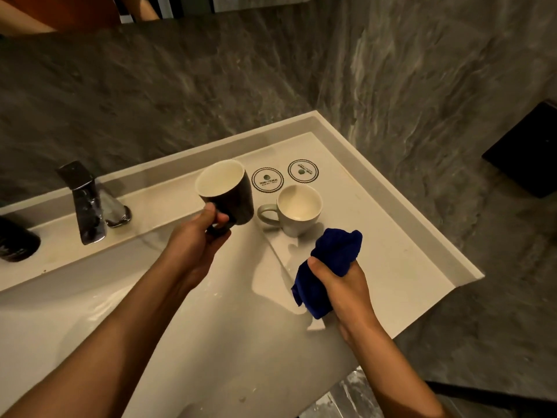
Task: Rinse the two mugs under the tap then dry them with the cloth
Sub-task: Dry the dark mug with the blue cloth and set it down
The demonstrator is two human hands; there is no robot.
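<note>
My left hand point(196, 239) grips the handle of a black mug point(232, 197) with a white inside, held upright above the basin's right side. A white mug point(297, 211) stands upright on the counter just to its right, handle pointing left. My right hand point(340, 285) is closed around a bunched blue cloth point(328, 267), held low over the counter in front of the white mug. The chrome tap point(86, 203) stands at the left; no water runs from it.
The white sink and counter point(401, 236) end in a raised rim at the right. Two round printed coasters point(284, 175) lie behind the mugs. A dark container point(16, 241) sits left of the tap. Grey marble wall behind; a black box point(527, 149) at far right.
</note>
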